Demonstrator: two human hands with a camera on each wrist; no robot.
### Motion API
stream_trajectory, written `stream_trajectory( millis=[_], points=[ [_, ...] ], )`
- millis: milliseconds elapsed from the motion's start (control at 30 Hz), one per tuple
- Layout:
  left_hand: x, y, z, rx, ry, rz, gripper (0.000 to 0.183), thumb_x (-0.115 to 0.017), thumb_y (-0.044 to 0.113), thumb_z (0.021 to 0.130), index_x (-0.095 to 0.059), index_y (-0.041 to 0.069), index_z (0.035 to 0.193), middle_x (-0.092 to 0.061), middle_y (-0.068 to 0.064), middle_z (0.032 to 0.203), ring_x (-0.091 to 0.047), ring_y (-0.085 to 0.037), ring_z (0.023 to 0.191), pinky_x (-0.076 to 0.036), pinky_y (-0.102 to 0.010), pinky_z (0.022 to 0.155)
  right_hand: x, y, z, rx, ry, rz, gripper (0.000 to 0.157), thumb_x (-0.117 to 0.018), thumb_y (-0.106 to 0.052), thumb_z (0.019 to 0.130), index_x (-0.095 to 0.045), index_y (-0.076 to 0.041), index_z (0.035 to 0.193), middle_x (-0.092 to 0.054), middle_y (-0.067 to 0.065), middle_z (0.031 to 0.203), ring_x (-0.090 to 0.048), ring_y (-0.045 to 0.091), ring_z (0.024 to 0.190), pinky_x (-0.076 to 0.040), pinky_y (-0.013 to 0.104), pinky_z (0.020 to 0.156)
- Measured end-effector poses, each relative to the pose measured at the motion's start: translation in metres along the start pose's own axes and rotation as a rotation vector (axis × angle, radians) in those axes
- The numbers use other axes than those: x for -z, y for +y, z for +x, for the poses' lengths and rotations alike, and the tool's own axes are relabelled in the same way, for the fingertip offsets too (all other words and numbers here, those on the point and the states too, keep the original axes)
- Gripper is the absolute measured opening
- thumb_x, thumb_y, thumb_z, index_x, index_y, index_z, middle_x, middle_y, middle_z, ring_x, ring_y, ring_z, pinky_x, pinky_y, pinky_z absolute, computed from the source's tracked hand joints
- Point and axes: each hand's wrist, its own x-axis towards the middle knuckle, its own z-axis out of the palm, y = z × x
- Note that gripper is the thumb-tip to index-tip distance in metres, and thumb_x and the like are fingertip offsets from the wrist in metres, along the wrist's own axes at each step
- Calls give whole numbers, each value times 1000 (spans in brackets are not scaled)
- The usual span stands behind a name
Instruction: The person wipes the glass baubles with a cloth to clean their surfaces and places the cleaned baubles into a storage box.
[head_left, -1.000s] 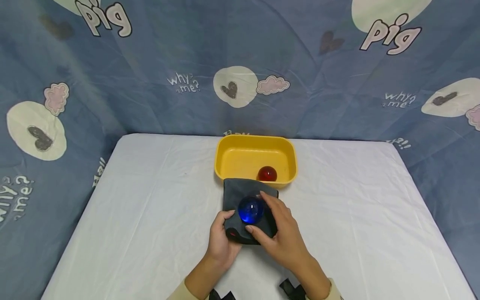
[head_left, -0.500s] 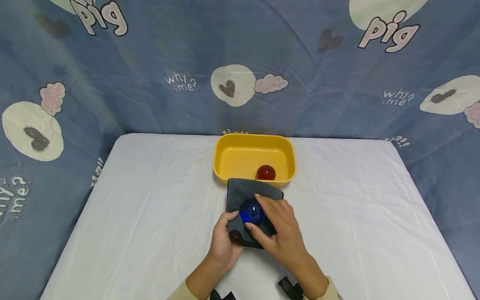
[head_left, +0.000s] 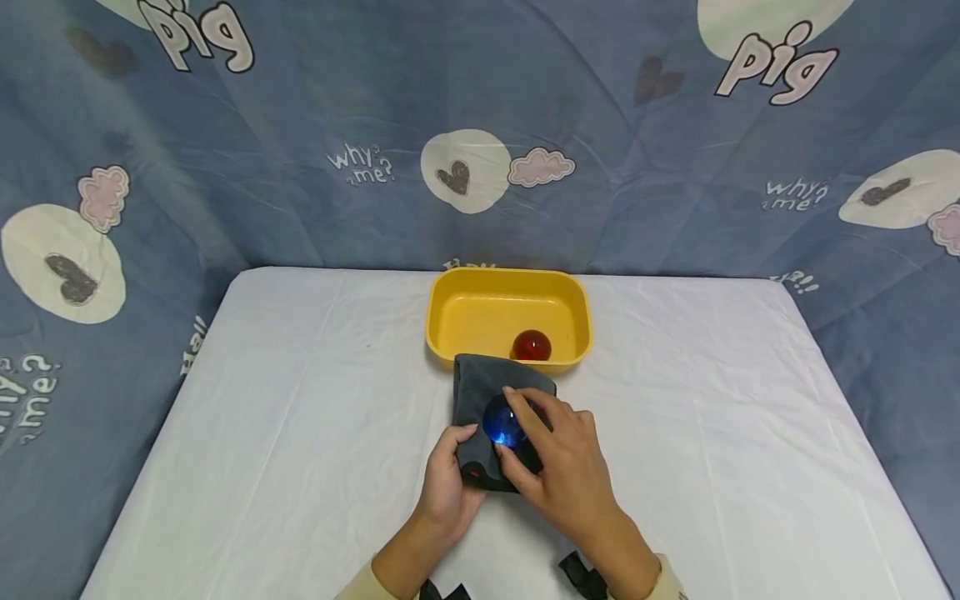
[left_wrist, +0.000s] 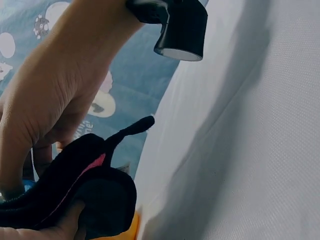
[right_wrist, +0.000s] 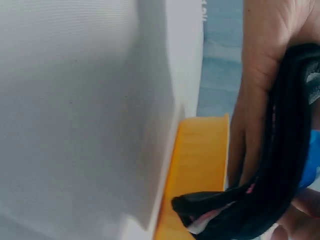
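Observation:
A folded dark grey cloth [head_left: 474,385] lies across my left hand [head_left: 448,487], which holds it from below with the thumb on top. Red shows at its curled near edge, and its dark side fills part of the left wrist view [left_wrist: 107,202]. On the cloth sits a clear blue glass ball [head_left: 501,422]. My right hand [head_left: 570,467] pinches the ball between thumb and fingers, covering its right side. In the right wrist view, only a sliver of the ball [right_wrist: 313,160] shows past the cloth.
Just beyond the cloth stands a yellow tray [head_left: 472,321], its near rim partly covered by the cloth. A red ball [head_left: 532,345] lies in its near right part. White cloth covers the table [head_left: 300,450]; a blue printed curtain [head_left: 300,100] hangs behind.
The right fingers have shifted round the blue ball, which moved slightly right. The grey cloth went a little right, then its right edge came back in. The view has shifted slightly.

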Motion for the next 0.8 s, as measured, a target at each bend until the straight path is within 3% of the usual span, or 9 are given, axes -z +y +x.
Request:
stream_trajectory(
  millis=[300, 500, 667, 800],
  points=[
    [2, -1, 0, -9, 10, 0, 62, -26, 23, 104, -15, 3, 161, -32, -16, 155, -39, -23, 138, -39, -32, 112, 7, -5, 4, -26, -89, -59, 63, -79, -27, 90, -60, -14, 148, -59, 15, 135, -62, 30, 112, -49, 45, 78],
    [2, -1, 0, 4, 8, -12, 63, -25, 24, 104, -12, 6, 163, -25, -17, 161, -34, -24, 143, -36, -34, 115, 9, -7, 5, -61, -106, -48, 62, -86, -26, 87, -63, -16, 144, -58, 15, 134, -61, 29, 109, -50, 48, 83],
    [5, 1, 0, 15, 4, -28, 64, -23, 25, 104, -11, 7, 164, -24, -16, 164, -33, -24, 147, -35, -34, 116, 7, -5, 3, -74, -109, 104, 78, -94, -26, 79, -58, -12, 147, -54, 13, 135, -59, 27, 117, -53, 49, 98],
    [9, 2, 1, 25, 13, -56, 64, -22, 26, 103, -14, 4, 163, -26, -17, 164, -35, -24, 147, -37, -33, 116, 8, 1, 2, -110, -150, 298, 77, -92, -20, 82, -55, -10, 149, -51, 7, 141, -54, 22, 128, -47, 42, 108]
  ],
)
